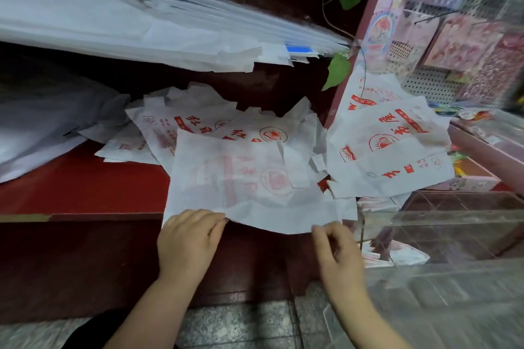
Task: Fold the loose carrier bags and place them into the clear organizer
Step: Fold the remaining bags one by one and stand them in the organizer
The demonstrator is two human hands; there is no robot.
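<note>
A thin white carrier bag with faint red print lies flat on the red surface, its near edge overhanging the front. Your left grip pinches the near left corner. Your right grip is at the near right edge, too blurred to tell whether it holds. The clear organizer stands just to the right. The bag looks light, limp and slippery, so take it by the corners.
</note>
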